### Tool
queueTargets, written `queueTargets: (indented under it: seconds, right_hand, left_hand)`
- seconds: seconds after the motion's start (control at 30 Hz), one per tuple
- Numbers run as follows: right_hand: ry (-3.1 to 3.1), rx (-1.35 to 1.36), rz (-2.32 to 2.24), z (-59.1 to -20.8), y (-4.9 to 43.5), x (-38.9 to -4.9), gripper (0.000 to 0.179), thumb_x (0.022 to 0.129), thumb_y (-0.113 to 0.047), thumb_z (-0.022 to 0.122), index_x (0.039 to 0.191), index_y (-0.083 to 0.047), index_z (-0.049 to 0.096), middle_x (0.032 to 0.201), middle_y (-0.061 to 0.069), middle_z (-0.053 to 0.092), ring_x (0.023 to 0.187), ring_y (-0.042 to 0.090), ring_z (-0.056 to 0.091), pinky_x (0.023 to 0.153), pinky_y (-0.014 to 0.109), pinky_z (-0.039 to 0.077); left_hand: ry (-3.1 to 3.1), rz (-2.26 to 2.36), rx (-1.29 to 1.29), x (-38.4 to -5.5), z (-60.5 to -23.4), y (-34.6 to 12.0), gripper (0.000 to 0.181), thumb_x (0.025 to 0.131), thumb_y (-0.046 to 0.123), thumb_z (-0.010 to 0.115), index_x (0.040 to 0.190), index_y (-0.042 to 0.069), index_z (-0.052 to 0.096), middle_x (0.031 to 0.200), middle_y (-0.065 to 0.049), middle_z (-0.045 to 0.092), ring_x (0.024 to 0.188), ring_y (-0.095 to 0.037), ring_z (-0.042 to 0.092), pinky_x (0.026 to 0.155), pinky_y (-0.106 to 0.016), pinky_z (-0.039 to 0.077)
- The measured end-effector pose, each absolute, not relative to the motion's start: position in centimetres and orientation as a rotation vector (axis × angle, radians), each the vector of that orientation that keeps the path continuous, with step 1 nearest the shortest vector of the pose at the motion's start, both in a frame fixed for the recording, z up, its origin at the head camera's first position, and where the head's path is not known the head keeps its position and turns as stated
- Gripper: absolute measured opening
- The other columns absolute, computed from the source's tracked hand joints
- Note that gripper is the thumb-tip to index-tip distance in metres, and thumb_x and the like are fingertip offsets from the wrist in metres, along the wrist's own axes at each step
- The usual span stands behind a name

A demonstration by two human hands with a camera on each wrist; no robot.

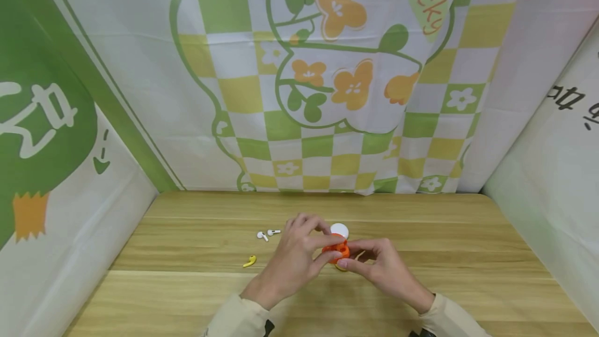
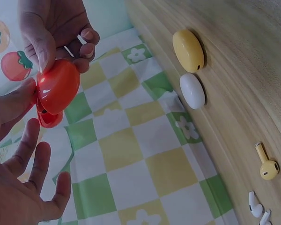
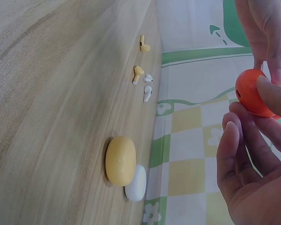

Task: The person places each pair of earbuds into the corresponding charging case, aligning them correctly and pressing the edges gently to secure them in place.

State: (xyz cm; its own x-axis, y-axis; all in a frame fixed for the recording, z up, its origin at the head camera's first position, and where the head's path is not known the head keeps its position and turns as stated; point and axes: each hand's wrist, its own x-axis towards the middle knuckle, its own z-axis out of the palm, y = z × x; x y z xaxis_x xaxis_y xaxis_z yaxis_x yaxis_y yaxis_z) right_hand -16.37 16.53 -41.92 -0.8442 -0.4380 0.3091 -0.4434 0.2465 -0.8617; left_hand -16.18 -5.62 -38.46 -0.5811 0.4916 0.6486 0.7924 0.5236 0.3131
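Both hands hold a glossy orange-red earbud charging case (image 1: 340,248) above the table. Its lid stands raised, and the slots inside show in the head view. My left hand (image 1: 296,251) pinches the case from the left between thumb and index finger, its other fingers spread in the left wrist view. From the right, my right hand (image 1: 385,267) pinches the rounded body with thumb and fingertips. Below the hands on the table lie a yellow charging case (image 2: 188,50) and a white charging case (image 2: 192,91), side by side.
On the table to the left lie two white earbuds (image 1: 262,236) and a yellow earbud (image 1: 250,261). A second yellow earbud (image 3: 138,74) shows in the right wrist view. A patterned cloth (image 1: 290,144) hangs behind the wooden table (image 1: 196,248), with more cloth at both sides.
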Motion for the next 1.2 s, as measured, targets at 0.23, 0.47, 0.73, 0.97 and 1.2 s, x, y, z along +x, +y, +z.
queueTargets:
  seconds: [0.23, 0.47, 0.73, 0.97, 1.2]
  right_hand:
    - [-2.496, 0.846, 1.706, -41.9, 16.5, -16.4, 0.020, 0.090, -0.017, 0.079, 0.108, -0.009, 0.079, 0.102, 0.001, 0.077, 0.084, 0.014, 0.069, 0.073, 0.033, 0.058]
    - [-2.528, 0.788, 1.706, -41.6, 16.5, -16.3, 0.023, 0.090, -0.019, 0.079, 0.109, -0.007, 0.078, 0.104, 0.004, 0.077, 0.084, 0.014, 0.069, 0.073, 0.034, 0.059]
    - [-2.511, 0.813, 1.714, -41.5, 16.4, -16.2, 0.023, 0.090, -0.019, 0.080, 0.110, -0.009, 0.078, 0.106, 0.003, 0.076, 0.083, 0.015, 0.069, 0.073, 0.033, 0.058]
    - [-2.497, 0.845, 1.714, -41.6, 16.4, -16.1, 0.021, 0.090, -0.018, 0.080, 0.109, -0.009, 0.078, 0.104, 0.002, 0.077, 0.082, 0.014, 0.068, 0.072, 0.032, 0.058]
    - [-2.501, 0.838, 1.723, -41.5, 16.3, -16.2, 0.022, 0.089, -0.018, 0.080, 0.110, -0.009, 0.078, 0.105, 0.003, 0.076, 0.083, 0.014, 0.069, 0.072, 0.032, 0.058]
  left_hand:
    - [-2.310, -0.985, -0.992, -16.2, -38.3, -6.1, 0.024, 0.086, 0.022, 0.083, 0.109, 0.018, 0.080, 0.101, 0.005, 0.062, 0.099, -0.016, 0.053, 0.090, -0.044, 0.045]
    - [-2.430, -1.344, -0.783, -16.8, -38.6, -6.8, 0.024, 0.096, 0.031, 0.072, 0.113, 0.015, 0.078, 0.101, 0.005, 0.063, 0.102, -0.014, 0.056, 0.090, -0.041, 0.047]
    - [-2.609, -1.549, -0.702, -17.6, -39.2, -7.4, 0.031, 0.102, 0.042, 0.061, 0.103, 0.018, 0.080, 0.102, 0.008, 0.065, 0.097, -0.014, 0.059, 0.092, -0.048, 0.046]
    - [-2.659, -1.590, -0.723, -17.8, -39.2, -7.5, 0.031, 0.102, 0.043, 0.060, 0.096, 0.020, 0.080, 0.104, 0.003, 0.065, 0.102, -0.016, 0.058, 0.091, -0.049, 0.049]
    - [-2.632, -1.609, -0.735, -17.9, -39.2, -7.5, 0.029, 0.101, 0.040, 0.063, 0.094, 0.018, 0.080, 0.104, 0.002, 0.066, 0.104, -0.018, 0.059, 0.093, -0.053, 0.048]
